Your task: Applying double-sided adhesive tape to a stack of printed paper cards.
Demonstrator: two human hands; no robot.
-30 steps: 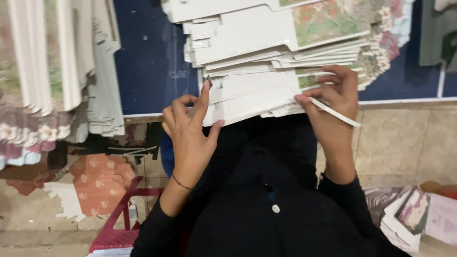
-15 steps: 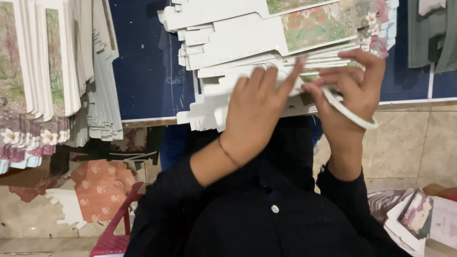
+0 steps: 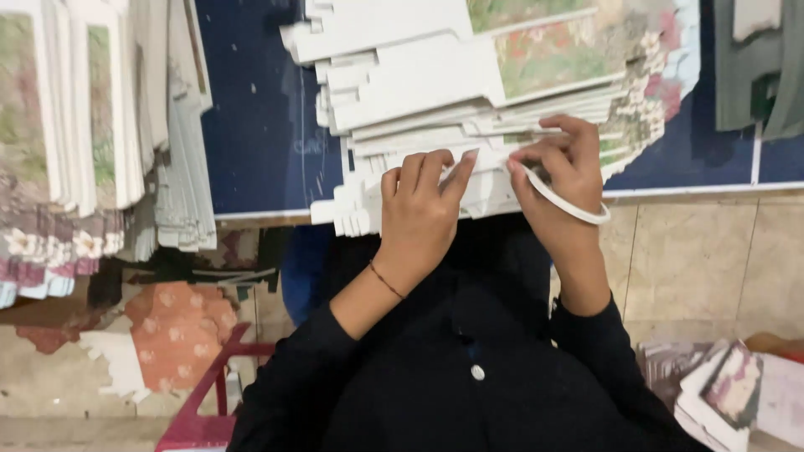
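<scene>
I am pressing my open left hand [image 3: 423, 213] on the die-cut cardboard stack [image 3: 469, 109]; my right hand [image 3: 557, 180] is pinching a white strip [image 3: 565, 201], the stack not yet bound.

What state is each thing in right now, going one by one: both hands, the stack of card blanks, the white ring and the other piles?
Left hand: flat on the card stack, fingers spread, holding nothing.
Right hand: pinching a sheet edge, white ring looped on it.
White ring: hanging from the right fingers.
Card stack: flat, unfolded, fanned unevenly.
Left pile: flat, stacked, fanned.
Floor pile: loose, tilted.
</scene>
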